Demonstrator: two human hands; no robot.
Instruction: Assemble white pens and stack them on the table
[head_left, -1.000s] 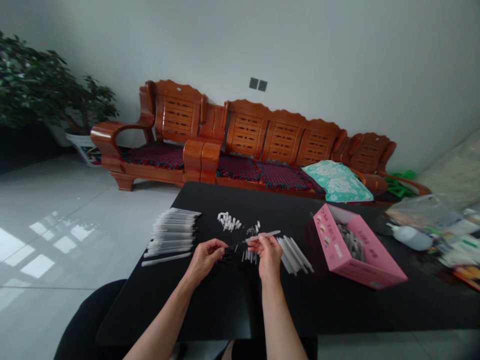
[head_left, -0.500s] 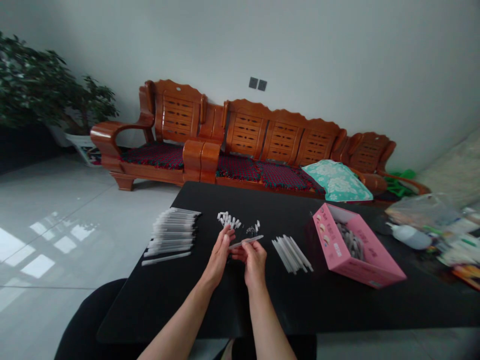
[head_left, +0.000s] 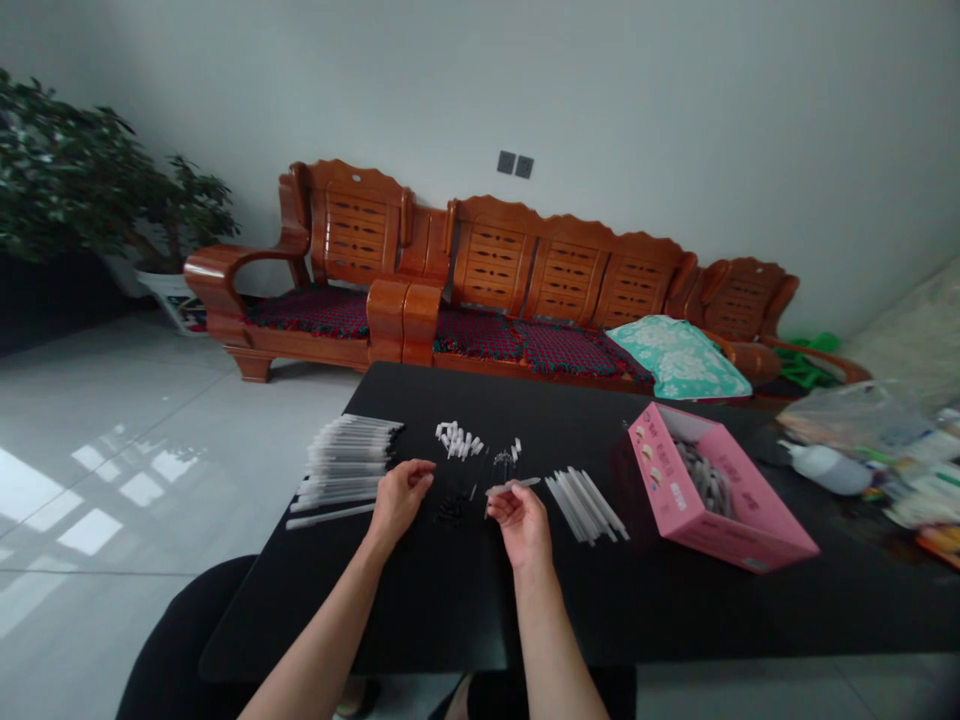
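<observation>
My right hand (head_left: pixel 521 522) pinches a whitish translucent pen barrel (head_left: pixel 529 482) over the middle of the black table. My left hand (head_left: pixel 401 497) hovers at the right edge of a row of capped white pens (head_left: pixel 341 465). Its fingers are loosely bent with a gap to the thumb, and I see nothing in them. Small black pieces (head_left: pixel 450 508) lie between the hands. Beyond them are white pen caps (head_left: pixel 459 440) and thin pen refills (head_left: pixel 504 463). More pen barrels (head_left: pixel 586 505) lie in a group right of my right hand.
A pink open box (head_left: pixel 731 500) holding greyish parts stands on the right of the black table (head_left: pixel 420 610). Plastic bags and a white bottle (head_left: pixel 829 468) crowd the far right end. Behind the table is a wooden sofa (head_left: pixel 495 260) with a turquoise pillow (head_left: pixel 679 358).
My left hand has let go of the pen barrel and moved left towards the row of pens. My right hand keeps the barrel and has shifted slightly right.
</observation>
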